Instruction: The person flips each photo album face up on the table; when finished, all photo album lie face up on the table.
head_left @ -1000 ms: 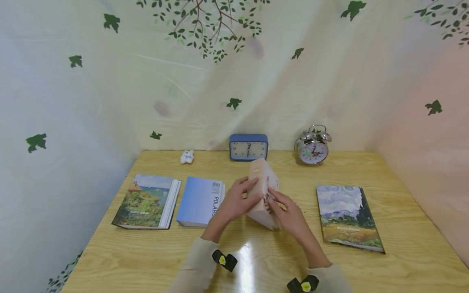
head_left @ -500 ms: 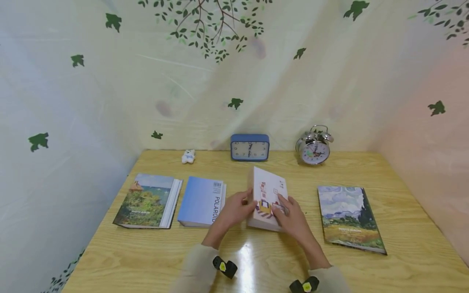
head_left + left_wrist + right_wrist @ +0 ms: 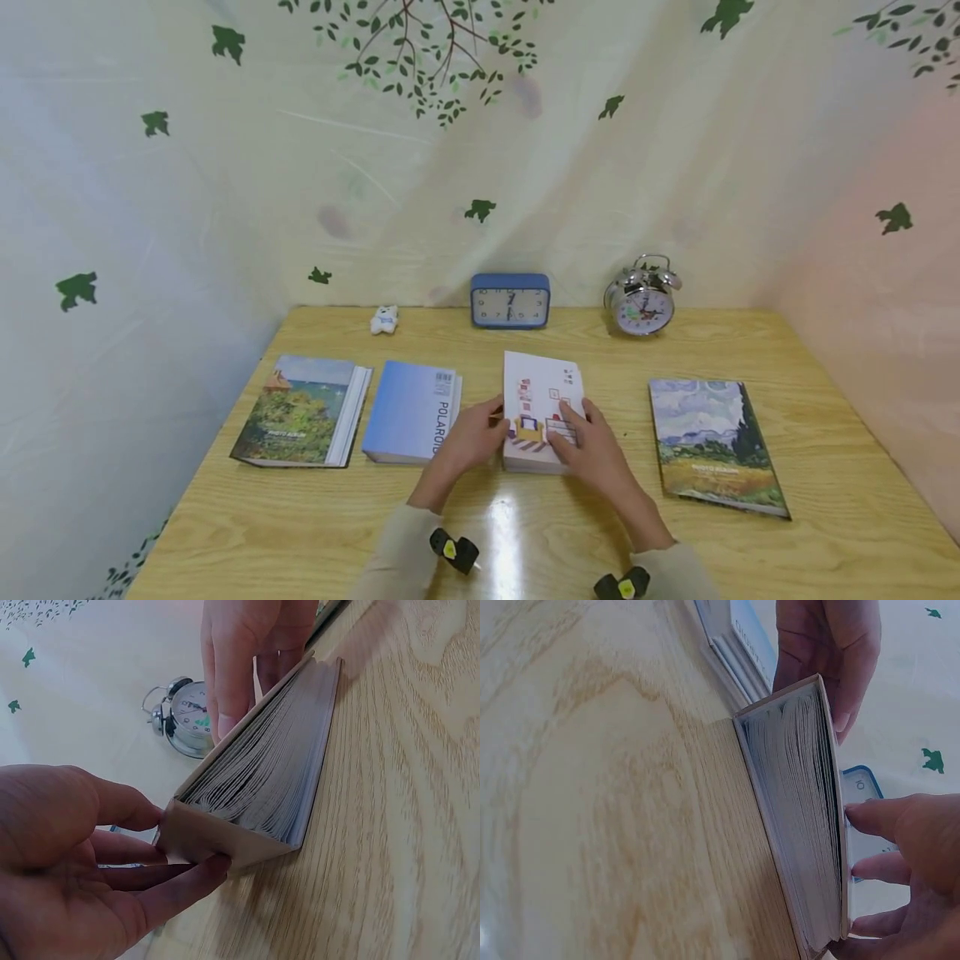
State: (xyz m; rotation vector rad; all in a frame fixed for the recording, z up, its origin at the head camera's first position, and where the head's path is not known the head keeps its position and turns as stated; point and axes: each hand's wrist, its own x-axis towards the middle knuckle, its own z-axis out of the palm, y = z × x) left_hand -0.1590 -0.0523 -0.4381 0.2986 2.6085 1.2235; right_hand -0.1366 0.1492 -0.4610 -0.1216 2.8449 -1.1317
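Observation:
A thick photo album (image 3: 536,400) with a white illustrated cover lies closed on the table in front of me. My left hand (image 3: 472,437) touches its spine; in the left wrist view the thumb and fingertips (image 3: 217,864) rest along the spine (image 3: 225,836) without wrapping round it. The right hand (image 3: 600,446) lies over the cover's lower right part, its fingertips (image 3: 862,814) spread on the cover. Many page edges (image 3: 791,787) show between the covers in the right wrist view. The cover's lower right area is partly hidden by the right hand.
Left of it lie a blue album (image 3: 408,412) marked POLAROID and a landscape-painted album (image 3: 300,412). Another painted album (image 3: 712,442) lies at the right. Along the table's back stand a white bear figure (image 3: 384,320), a blue clock (image 3: 510,301) and a silver alarm clock (image 3: 642,304).
The white album was tilted up on edge between both hands; it has come down flat, cover upward. The right hand has shifted onto the cover, while the left stays by the spine.

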